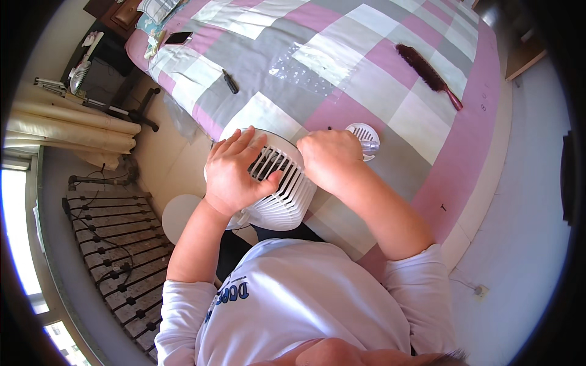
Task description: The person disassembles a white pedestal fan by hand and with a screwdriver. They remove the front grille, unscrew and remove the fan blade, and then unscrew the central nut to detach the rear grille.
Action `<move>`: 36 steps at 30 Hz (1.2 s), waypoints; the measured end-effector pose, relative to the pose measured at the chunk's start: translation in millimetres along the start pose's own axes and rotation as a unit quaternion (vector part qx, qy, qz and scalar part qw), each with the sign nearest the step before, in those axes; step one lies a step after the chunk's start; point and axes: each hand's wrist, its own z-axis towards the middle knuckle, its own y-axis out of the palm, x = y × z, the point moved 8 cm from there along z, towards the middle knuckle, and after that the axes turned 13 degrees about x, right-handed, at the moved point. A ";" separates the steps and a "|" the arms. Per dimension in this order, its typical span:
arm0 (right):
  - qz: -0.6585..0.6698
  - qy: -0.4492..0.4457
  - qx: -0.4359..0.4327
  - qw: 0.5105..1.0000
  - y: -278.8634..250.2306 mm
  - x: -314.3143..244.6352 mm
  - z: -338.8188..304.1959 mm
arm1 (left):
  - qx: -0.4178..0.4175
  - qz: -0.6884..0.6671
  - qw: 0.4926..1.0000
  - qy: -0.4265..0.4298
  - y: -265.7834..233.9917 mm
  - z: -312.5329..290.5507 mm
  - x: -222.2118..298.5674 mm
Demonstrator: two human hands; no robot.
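A white electric fan head (294, 194) with a slatted housing rests tilted in front of my body, at the bed's edge. My left hand (235, 174) lies over its slats with the fingers spread, steadying the housing. At the right rim of the fan my right hand (331, 157) is closed in a fist; whatever it grips is hidden by the fingers. Just right of that fist, a small round white slatted cover (360, 132) lies on the bed, with a clear plastic piece (370, 147) on it.
The checked bedspread (390, 91) carries a dark red bed brush (429, 76), a black pen-like tool (230, 81), a phone (179, 38) and a clear plastic bag (305, 70). A white disc (182, 218) sits low beside my left arm, near a radiator (116, 244).
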 end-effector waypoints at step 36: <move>0.004 -0.006 0.006 1.000 -2.4 3.7 29.6 | -0.033 -0.005 0.999 -0.043 14.7 5.2 -6.7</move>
